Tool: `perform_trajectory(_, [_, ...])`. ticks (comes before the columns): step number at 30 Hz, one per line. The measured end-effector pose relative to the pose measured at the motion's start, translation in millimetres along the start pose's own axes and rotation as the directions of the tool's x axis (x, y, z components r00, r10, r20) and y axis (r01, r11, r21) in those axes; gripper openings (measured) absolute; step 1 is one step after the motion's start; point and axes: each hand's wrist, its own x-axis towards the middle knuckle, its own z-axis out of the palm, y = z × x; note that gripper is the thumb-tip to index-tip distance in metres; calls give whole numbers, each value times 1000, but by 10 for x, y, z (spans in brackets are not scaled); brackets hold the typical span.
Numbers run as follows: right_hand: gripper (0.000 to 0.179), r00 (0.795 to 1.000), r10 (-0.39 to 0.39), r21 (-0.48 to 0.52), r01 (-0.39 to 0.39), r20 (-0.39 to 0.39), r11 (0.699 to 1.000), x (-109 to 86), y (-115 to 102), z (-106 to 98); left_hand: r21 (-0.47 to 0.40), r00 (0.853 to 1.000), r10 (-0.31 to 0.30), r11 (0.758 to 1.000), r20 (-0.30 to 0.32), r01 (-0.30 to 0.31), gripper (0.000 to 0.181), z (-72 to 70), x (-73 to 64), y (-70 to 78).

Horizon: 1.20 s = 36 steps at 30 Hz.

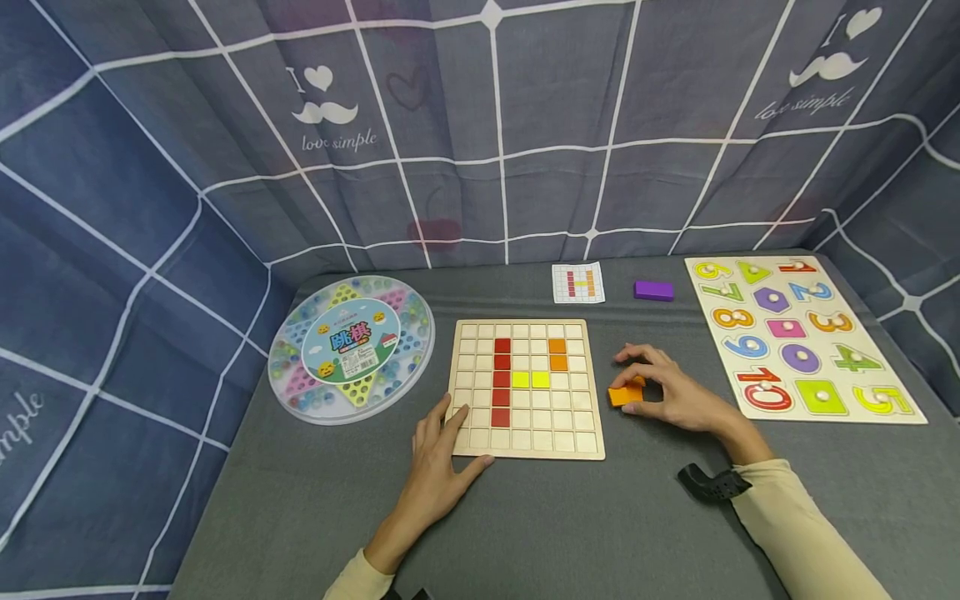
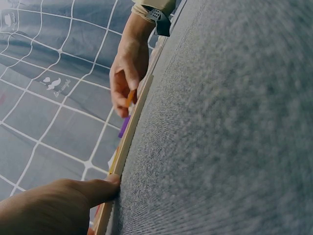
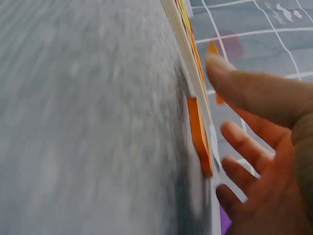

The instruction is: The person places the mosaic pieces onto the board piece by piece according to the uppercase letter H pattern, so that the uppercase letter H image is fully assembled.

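A pale wooden grid board (image 1: 555, 440) lies in the middle of the table, with a column of red squares (image 1: 501, 377), two yellow squares (image 1: 530, 380) and two orange squares (image 1: 557, 354) on it. My left hand (image 1: 437, 467) rests at the board's lower left corner, fingers along its left side, thumb (image 2: 100, 190) against the near edge. Just right of the board, my right hand (image 1: 675, 396) pinches an orange tile (image 2: 130, 98) between thumb and fingers. Below that hand, an orange block (image 3: 199, 137) lies on the table; fingers partly hide the orange pieces in the head view.
Behind the board lie a small pattern card (image 1: 578, 283) and a purple block (image 1: 654, 291). A round Chinese checkers set (image 1: 420, 375) sits to the left. At the right is a number-and-shape puzzle board (image 1: 712, 333). A grid-patterned curtain (image 1: 555, 108) surrounds the table's back and sides.
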Motion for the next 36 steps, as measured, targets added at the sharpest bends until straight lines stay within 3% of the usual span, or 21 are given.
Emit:
perform_trajectory(5, [31,998,25,-5,-25,-56,1000,181,-105,79,-6,1000,-1,1000,0,1,77,-3,-3,-3])
perform_trajectory(16, [29,998,9,21,-7,-64,1000,533,-266,411,4,1000,-4,1000,7,4,78,-4,-4,11])
perform_trajectory(36, [26,998,41,29,-39,-41,999,635,-308,506,4,1000,-3,1000,11,3,77,-12,5,11])
